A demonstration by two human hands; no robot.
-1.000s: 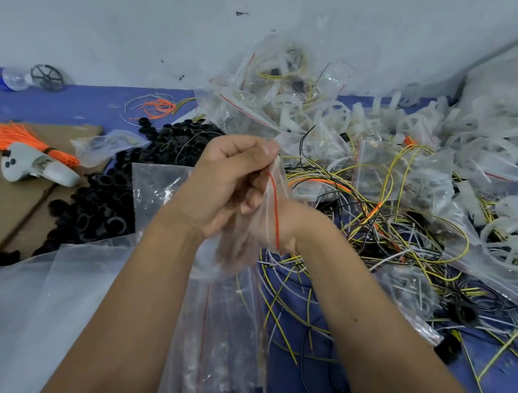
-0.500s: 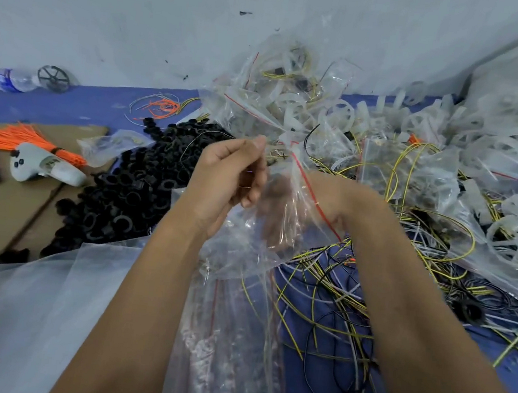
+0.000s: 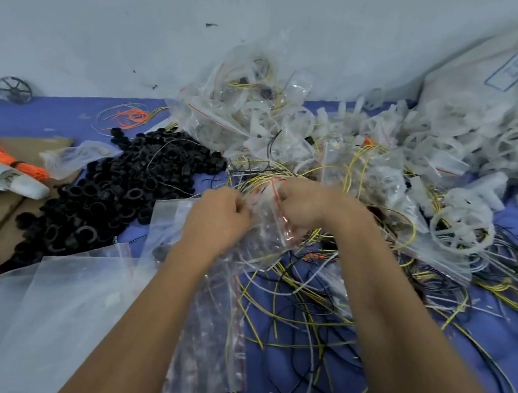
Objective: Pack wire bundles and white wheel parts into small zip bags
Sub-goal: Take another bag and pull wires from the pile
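Nearest, a stack of clear zip bags with red seal lines (image 3: pixel 213 330) lies at six o'clock on the blue counter (image 3: pixel 508 347), within easy reach. At centre, the left hand (image 3: pixel 216 215) and right hand (image 3: pixel 306 206), fingers curled, pinch the mouth of one small clear zip bag (image 3: pixel 267 226), probably parting it for filling. Loose yellow and black wires (image 3: pixel 303 305) sprawl beneath. Farther off, black rings (image 3: pixel 116 193) heap at ten o'clock; white wheel parts (image 3: pixel 460 229) pile at two o'clock.

A single head-worn camera looks forward and down, close over the blue tabletop (image 3: pixel 493 336), facing its far edge against the wall (image 3: pixel 110 17).
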